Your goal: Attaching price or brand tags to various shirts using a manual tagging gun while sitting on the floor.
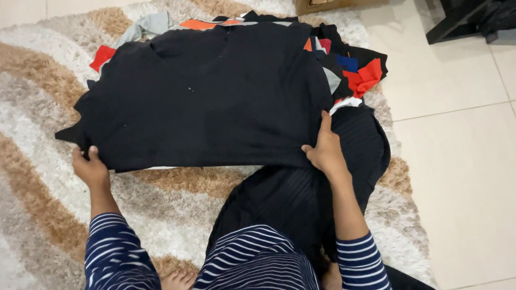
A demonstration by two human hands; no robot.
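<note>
black shirt [209,95] hem gripped by left hand [89,168], right hand [326,150]

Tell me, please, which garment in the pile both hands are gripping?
The large black garment spread on top: the left hand and right hand pinch its near edge. The red, grey and blue pieces lie underneath, untouched.

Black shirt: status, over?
Left hand and right hand grip black shirt at lower corners. Spread flat over clothes pile. Nothing blocking.

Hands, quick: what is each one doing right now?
Left hand: closed on the near-left edge of the black garment.
Right hand: closed on its near-right edge.
</note>
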